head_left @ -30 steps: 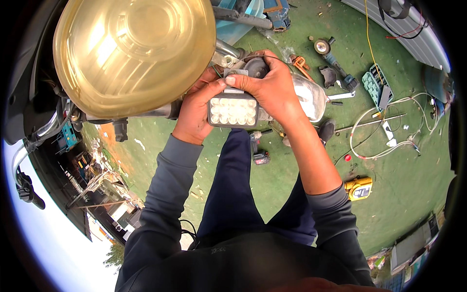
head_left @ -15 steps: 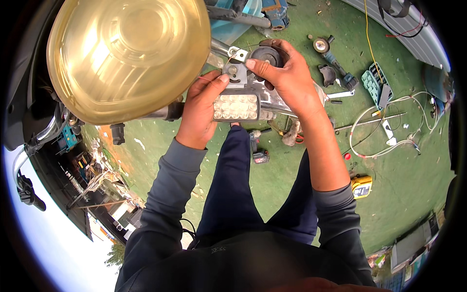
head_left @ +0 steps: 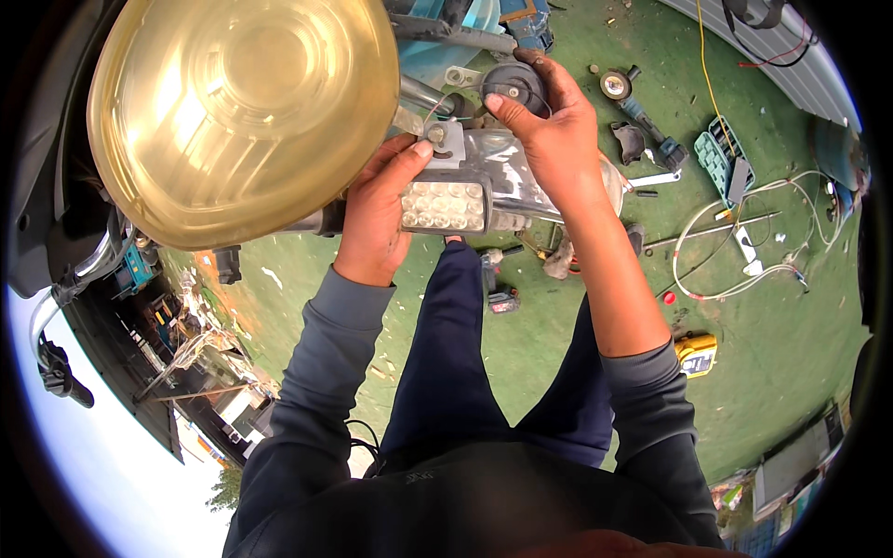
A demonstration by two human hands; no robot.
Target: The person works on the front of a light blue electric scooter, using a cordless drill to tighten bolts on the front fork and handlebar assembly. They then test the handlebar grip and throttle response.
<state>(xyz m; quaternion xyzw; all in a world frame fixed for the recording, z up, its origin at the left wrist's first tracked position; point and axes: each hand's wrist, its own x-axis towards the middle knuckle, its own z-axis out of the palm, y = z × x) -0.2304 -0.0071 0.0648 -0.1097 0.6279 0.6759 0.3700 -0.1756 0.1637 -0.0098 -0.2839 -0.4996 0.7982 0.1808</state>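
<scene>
My right hand [head_left: 558, 130] grips a round black horn [head_left: 516, 90] by its rim, thumb on the face. A flat metal tab [head_left: 462, 77] with a hole sticks out from the horn's left side. My left hand [head_left: 383, 195] pinches a bent metal bracket [head_left: 447, 144] between thumb and fingers; a bolt head shows on it. Just under the bracket is a rectangular LED lamp [head_left: 445, 205] with rows of round lenses. The horn's tab stands apart from the bracket. A thin wire runs near the bolt. My left fingers are partly hidden behind the bracket.
A large yellowish translucent dome-shaped cover [head_left: 242, 121] fills the upper left. Behind the hands lies a shiny metal fender [head_left: 512, 177]. On the green floor lie an angle grinder [head_left: 642, 116], a teal toolbox [head_left: 724, 163], a coiled hose [head_left: 684, 270], a cordless drill [head_left: 498, 279] and a yellow tool [head_left: 695, 355].
My right hand has lifted the horn and its tab up and away from the bracket. My left hand, the bracket and the lamp have shifted slightly left in view.
</scene>
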